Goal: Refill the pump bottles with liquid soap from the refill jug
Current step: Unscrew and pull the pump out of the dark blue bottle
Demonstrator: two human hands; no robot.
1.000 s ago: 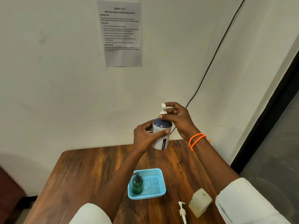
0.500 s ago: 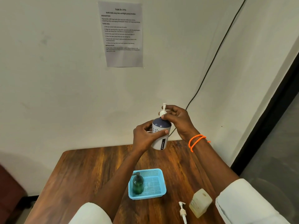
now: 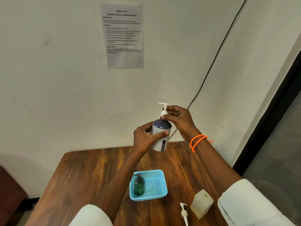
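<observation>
- Sleeves first: two white sleeves [image 3: 244, 206] fill the bottom corners of the frame, bare forearms reaching up toward the middle.
- Loose white pump head [image 3: 184, 213] lies flat on the wooden table [image 3: 91, 173] near the bottom edge, right of centre, not attached to anything.
- Just to its right sits a pale, squarish refill jug [image 3: 201, 203], tilted in this view. Can't read its label, and can't tell if it's capped.
- A bit further up, centre-bottom, there's a light blue mesh basket [image 3: 156, 185] with a dark green pump bottle [image 3: 139, 185] standing upright in its left side. Rest of the basket floor shows bare mesh.
- Above that, held up in the air at about mid-frame, well clear of the table: a white bottle [image 3: 160, 136] with a dark blue shoulder and a black "JOYO" label, roughly upright, leaning slightly.
- Left hand [image 3: 145, 137] wraps around the bottle's body, thumb across the front, fingers curled round the back.
- Right hand [image 3: 179, 121] is up at the neck, thumb and fingers pinching the collar of the white pump [image 3: 163, 108] sitting on top of the bottle. Orange beaded bracelet [image 3: 197, 141] on that wrist.
- Behind it all, a pale wall with a printed task sheet [image 3: 123, 35] in the upper middle and a black cable [image 3: 216, 57] running diagonally down from the upper right.
</observation>
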